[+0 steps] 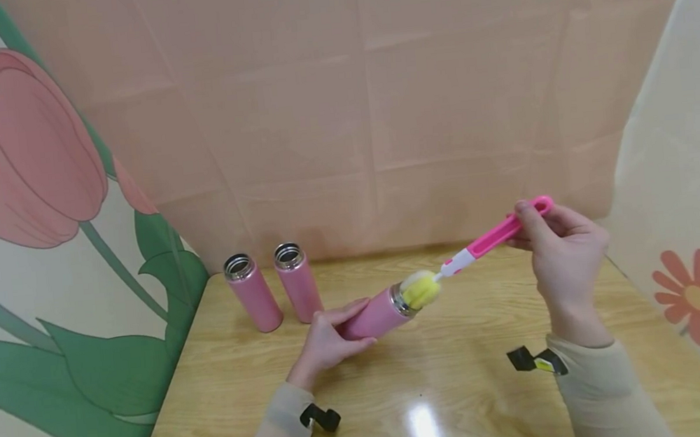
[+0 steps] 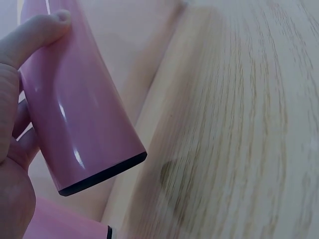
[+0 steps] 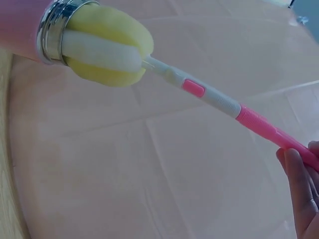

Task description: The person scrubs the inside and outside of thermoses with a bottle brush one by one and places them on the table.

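Note:
My left hand (image 1: 329, 341) grips a pink bottle (image 1: 373, 317) around its body, tilted with its steel mouth toward the right. In the left wrist view the bottle's dark-rimmed base (image 2: 104, 174) shows. By the end of its pink handle (image 1: 496, 236), my right hand (image 1: 568, 254) pinches a bottle brush. The brush's yellow and white sponge head (image 1: 421, 290) sits at the bottle's mouth, its front part hidden inside. In the right wrist view the sponge (image 3: 107, 47) bulges out past the shiny rim (image 3: 52, 30), and a white neck joins it to the handle.
Two more pink bottles without lids, a left one (image 1: 255, 294) and a right one (image 1: 299, 283), stand upright at the back left of the wooden table (image 1: 466, 376). A peach cloth (image 1: 377, 103) hangs behind, with flower-printed walls on both sides.

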